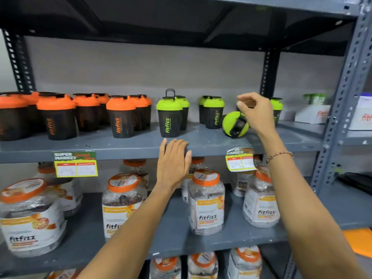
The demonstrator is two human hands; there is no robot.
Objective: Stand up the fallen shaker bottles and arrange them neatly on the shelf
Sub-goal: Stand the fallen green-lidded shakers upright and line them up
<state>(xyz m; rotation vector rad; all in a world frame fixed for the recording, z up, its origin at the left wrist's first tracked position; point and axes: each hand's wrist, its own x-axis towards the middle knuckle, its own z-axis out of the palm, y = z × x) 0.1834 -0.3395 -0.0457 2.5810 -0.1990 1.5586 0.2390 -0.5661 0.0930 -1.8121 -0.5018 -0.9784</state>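
Note:
On the grey middle shelf [141, 144], several orange-lidded shaker bottles [120, 116] stand upright at the left. Green-lidded shaker bottles [170, 117] stand upright in the centre, and another green-lidded bottle [277, 108] shows behind my right hand. One green-lidded fallen bottle [233, 124] lies tipped, its lid facing me. My right hand [254, 112] is above and behind it, fingers curled around its dark body. My left hand [174, 159] is flat with the fingers together against the shelf's front edge, holding nothing.
Price tags [75, 164] hang on the shelf's front edge. Large orange-lidded jars [205, 200] fill the shelf below. A white box [312, 115] sits at the shelf's right end. A perforated steel upright [340, 101] bounds the shelf on the right.

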